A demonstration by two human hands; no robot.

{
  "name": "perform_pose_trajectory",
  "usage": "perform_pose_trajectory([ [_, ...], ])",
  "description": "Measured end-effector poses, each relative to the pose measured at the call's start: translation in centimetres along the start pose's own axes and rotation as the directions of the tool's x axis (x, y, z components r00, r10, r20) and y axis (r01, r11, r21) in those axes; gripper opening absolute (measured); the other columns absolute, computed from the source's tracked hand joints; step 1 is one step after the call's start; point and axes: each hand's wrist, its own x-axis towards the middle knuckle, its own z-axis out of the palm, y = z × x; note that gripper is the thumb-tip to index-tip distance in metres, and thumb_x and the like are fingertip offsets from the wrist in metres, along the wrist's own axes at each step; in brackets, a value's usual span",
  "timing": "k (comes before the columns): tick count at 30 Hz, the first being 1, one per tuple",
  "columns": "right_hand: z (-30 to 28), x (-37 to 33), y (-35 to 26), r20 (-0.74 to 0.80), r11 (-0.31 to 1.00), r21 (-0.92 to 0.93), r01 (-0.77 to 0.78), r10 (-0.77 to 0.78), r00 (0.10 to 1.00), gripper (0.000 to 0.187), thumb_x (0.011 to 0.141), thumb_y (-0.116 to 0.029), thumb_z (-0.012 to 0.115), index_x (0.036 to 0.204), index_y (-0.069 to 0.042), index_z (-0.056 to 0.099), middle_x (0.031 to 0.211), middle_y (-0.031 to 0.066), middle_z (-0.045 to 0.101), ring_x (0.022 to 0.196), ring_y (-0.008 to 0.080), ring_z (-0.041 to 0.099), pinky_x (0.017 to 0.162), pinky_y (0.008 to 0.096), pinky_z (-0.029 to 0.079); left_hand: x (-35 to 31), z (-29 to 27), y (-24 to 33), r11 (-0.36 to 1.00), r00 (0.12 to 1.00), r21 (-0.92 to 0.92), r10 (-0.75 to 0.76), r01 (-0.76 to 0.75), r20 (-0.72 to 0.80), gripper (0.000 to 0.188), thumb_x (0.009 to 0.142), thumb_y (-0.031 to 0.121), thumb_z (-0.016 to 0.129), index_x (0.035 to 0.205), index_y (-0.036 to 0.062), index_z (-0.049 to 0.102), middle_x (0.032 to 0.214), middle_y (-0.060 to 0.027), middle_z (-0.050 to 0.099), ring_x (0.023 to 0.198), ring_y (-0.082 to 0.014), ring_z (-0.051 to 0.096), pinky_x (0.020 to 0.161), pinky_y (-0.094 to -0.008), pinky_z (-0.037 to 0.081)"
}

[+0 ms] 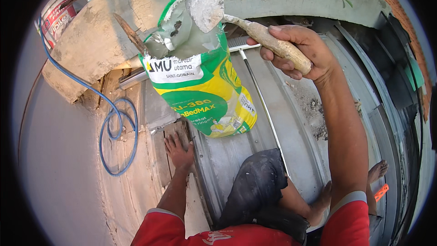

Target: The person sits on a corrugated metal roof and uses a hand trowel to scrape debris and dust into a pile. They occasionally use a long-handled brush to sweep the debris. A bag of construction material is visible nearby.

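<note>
At two o'clock: my right hand [298, 52], wrapped round one trowel [257, 32], blade over the open-topped bag [205, 93], eleven o'clock. Seven: my left hand [180, 156], spread on wood [157, 159]. Step, I judge: scooping; next calls for a steady blade.

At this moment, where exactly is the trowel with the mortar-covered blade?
In the head view, the trowel is just right of upper centre, held in the right hand, its blade appearing at the mortar bag's open mouth.
</note>
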Motion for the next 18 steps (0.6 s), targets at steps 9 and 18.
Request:
perform_pose_trajectory([
  [9,-5.8,-24.6,10.5,-0.879,0.737,-0.309,-0.601,0.020,0.477,0.035,0.100,-0.031,0.074,0.119,-0.001,0.070,0.087,0.0060,0.075,0.068,0.0138,0.067,0.056,0.0315,0.053,1.5,2.2,-1.3,0.989,0.999,0.142,0.027,-0.033,0.039,0.087,0.105,0.058,0.061,0.172,0.0099,0.035,0.176,-0.0269,0.031,0.164,-0.0480,0.024,0.132,-0.0616,0.021],
  [18,-9.6,-37.4,24.6,-0.866,0.635,0.231,-0.737,0.479,0.141,0.049,0.094,-0.028,0.080,0.132,0.002,0.071,0.086,0.0096,0.077,0.065,0.0167,0.066,0.057,0.0347,0.054,1.8,2.7,-2.2,0.984,0.999,0.176,0.014,-0.023,0.051,0.086,0.106,0.065,0.056,0.172,0.0137,0.036,0.177,-0.0241,0.032,0.163,-0.0445,0.028,0.130,-0.0610,0.025],
])
